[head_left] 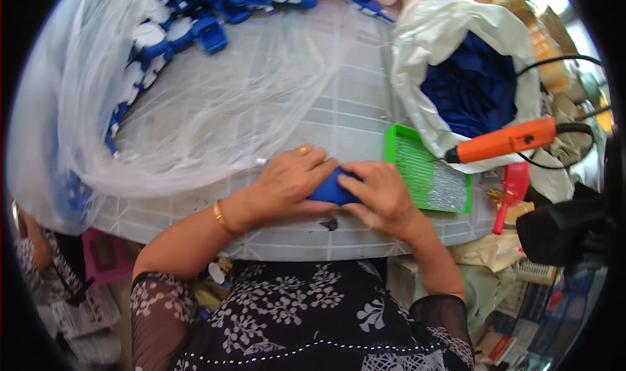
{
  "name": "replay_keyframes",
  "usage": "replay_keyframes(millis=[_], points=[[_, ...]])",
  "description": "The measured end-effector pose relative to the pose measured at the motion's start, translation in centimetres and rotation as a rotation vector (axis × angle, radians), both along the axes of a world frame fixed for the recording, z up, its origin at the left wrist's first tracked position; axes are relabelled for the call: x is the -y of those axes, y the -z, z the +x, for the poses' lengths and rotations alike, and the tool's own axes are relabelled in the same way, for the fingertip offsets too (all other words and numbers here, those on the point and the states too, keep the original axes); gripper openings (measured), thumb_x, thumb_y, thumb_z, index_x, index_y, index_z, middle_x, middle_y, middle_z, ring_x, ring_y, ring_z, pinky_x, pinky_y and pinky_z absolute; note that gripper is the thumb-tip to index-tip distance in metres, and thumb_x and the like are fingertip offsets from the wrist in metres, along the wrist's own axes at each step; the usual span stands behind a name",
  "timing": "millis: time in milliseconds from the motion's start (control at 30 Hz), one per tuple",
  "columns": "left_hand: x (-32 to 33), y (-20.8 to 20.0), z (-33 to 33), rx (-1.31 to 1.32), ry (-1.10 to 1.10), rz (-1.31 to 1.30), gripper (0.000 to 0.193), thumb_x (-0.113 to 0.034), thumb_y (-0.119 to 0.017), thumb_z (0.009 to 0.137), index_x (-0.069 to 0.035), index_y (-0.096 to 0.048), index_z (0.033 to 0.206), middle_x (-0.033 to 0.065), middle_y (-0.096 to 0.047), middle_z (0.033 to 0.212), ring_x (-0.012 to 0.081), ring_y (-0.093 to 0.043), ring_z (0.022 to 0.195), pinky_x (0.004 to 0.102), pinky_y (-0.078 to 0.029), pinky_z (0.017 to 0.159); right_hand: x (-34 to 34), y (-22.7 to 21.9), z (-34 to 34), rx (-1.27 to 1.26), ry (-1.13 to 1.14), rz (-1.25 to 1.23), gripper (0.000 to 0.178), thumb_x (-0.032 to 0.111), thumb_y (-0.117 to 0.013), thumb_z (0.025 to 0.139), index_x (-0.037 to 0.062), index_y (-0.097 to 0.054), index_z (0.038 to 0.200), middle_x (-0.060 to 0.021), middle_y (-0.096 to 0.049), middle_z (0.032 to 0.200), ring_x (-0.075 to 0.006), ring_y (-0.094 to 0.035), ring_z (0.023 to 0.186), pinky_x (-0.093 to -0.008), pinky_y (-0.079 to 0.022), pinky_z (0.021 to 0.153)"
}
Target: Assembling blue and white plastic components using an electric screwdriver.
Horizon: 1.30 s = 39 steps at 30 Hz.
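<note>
A smooth blue plastic part [331,187] is held between my two hands above the near part of the table. My left hand [291,176] curls around its left side, with a ring on one finger and a bangle at the wrist. My right hand [385,191] grips the right side, thumb and fingers pressing on it. The palms hide much of the part. A sheer whitish material [215,169] runs up to my left hand, where a small white end [262,161] sticks out. A green tray [390,150] of small metal pieces lies just right of my right hand.
An orange electric screwdriver [505,140] with a black cable reaches over the tray. Behind stands a white bag [417,38] of blue parts. Several blue-and-white pieces [210,34] lie along the far left of the patterned tablecloth [293,237]. A red-handled tool [514,188] lies right.
</note>
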State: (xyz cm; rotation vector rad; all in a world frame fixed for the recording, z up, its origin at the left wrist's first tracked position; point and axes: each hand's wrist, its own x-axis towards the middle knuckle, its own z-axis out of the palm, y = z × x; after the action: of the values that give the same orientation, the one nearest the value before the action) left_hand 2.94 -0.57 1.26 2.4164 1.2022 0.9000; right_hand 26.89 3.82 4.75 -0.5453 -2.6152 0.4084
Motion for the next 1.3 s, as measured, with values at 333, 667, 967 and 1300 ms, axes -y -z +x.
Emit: replay_keyframes(millis=[333,667,967,1300], points=[[0.3,-0.9,0.3,-0.003,0.005,0.030,0.064,-0.037,-0.084,0.072,0.000,-0.061,0.119,0.0144,-0.056,0.098,0.0345,-0.059,0.086,0.0434,-0.050,0.077,-4.7,-2.7,12.4,-1.017,0.769,-0.015,0.054,0.017,-0.063,0.097,-0.0025,-0.041,0.142,-0.0182,-0.057,0.130,-0.0268,-0.060,0.111,-0.0406,-0.048,0.099],[0.0,-0.7,0.3,-0.014,0.007,0.021,0.065,-0.037,-0.085,0.071,0.000,-0.062,0.120,0.0148,-0.059,0.102,0.0342,-0.060,0.088,0.0424,-0.051,0.078,-6.2,-5.4,10.6,-0.892,0.548,-0.321,0.039,0.017,-0.067,0.089,-0.0018,-0.054,0.120,-0.0126,-0.063,0.100,-0.0186,-0.066,0.080,-0.0326,-0.051,0.081],[-0.3,-0.5,0.3,-0.001,0.012,0.050,0.063,-0.035,-0.085,0.070,-0.002,-0.061,0.118,0.0130,-0.056,0.098,0.0330,-0.059,0.085,0.0420,-0.050,0.075,-4.0,-2.3,6.4,-1.102,0.453,-0.729,0.026,0.006,-0.071,0.084,0.0040,-0.052,0.101,-0.0023,-0.052,0.070,-0.0126,-0.051,0.052,-0.0296,-0.047,0.055],[-0.4,-0.4,0.2,0.000,0.014,0.056,0.064,-0.036,-0.085,0.069,-0.002,-0.061,0.118,0.0120,-0.055,0.097,0.0314,-0.058,0.083,0.0405,-0.050,0.074,-3.6,-0.2,5.9,-1.111,0.429,-0.744,0.028,0.008,-0.072,0.086,0.0046,-0.051,0.102,-0.0017,-0.052,0.070,-0.0109,-0.049,0.053,-0.0280,-0.046,0.054]])
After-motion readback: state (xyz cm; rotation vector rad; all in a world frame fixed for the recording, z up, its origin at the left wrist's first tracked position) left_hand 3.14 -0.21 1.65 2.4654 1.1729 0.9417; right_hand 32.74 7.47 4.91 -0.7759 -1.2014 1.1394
